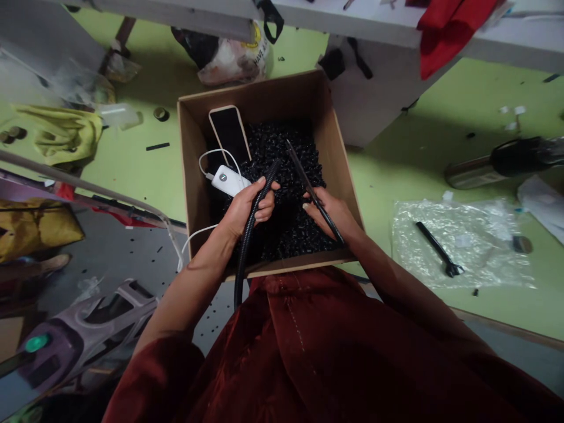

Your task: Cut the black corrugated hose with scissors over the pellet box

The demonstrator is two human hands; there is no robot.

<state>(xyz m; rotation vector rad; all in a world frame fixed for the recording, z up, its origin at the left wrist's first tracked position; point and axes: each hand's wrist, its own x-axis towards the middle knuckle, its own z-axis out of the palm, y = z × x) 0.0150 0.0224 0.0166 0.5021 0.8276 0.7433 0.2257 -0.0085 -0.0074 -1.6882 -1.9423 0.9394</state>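
Observation:
My left hand [252, 204] is closed around a black ribbed tube [247, 235]. The tube's upper end points into the cardboard box [268, 270], and its lower part hangs over the box's front edge. In my closed right hand [328, 211] is a long, dark, pointed blade [301, 166], its tip angled up and left, apart from the tube. Many small black pieces [286, 229] fill the bottom of the box. A phone [230, 134] leans inside at the left, and a white power bank [228, 181] with a white cable lies beside my left hand.
The box rests at the edge of a green table [379, 170]. To the right are a clear plastic bag [493, 252] with a black tool [438, 249] on it and a metal bottle [471, 171]. A yellow cloth [66, 132] lies left; a grey shelf edge [352, 23] crosses behind.

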